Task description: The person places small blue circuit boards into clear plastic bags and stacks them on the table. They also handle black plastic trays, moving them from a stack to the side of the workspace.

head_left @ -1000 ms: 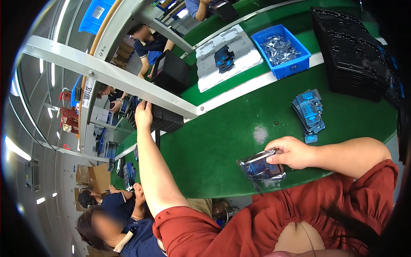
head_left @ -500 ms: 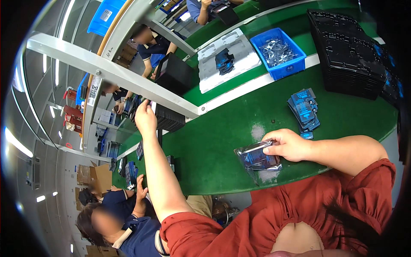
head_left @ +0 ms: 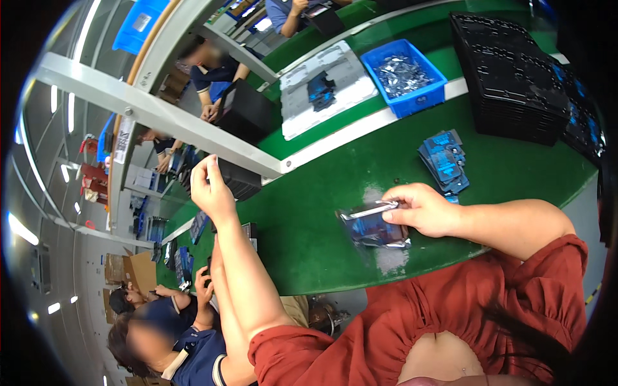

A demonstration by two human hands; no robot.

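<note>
My right hand (head_left: pixel 421 209) grips a clear plastic bag (head_left: pixel 375 226) with a dark, flat card-like piece inside, its thumb on top. The bag is just above the green table, near the front edge. My left hand (head_left: pixel 214 195) is raised at the left, its fingers loosely bent and apart, and no object shows in it. Behind it stands a stack of black trays (head_left: pixel 243 182), partly hidden by the hand. Beyond my right hand lies a loose pile of flat black-and-blue pieces (head_left: pixel 444 161).
A blue bin (head_left: pixel 404 80) of small shiny packets stands at the back, beside a white tray (head_left: pixel 299 112) bearing dark pieces. Tall stacked black trays (head_left: pixel 515 83) rise at the far right. A metal frame bar (head_left: pixel 187 125) crosses the left. A co-worker (head_left: pixel 199 341) sits close by my left arm.
My left hand has drawn back from the black tray stack, its fingers now pointing up. The bag has tilted slightly in my right hand. A co-worker's forearm now shows beside my left arm.
</note>
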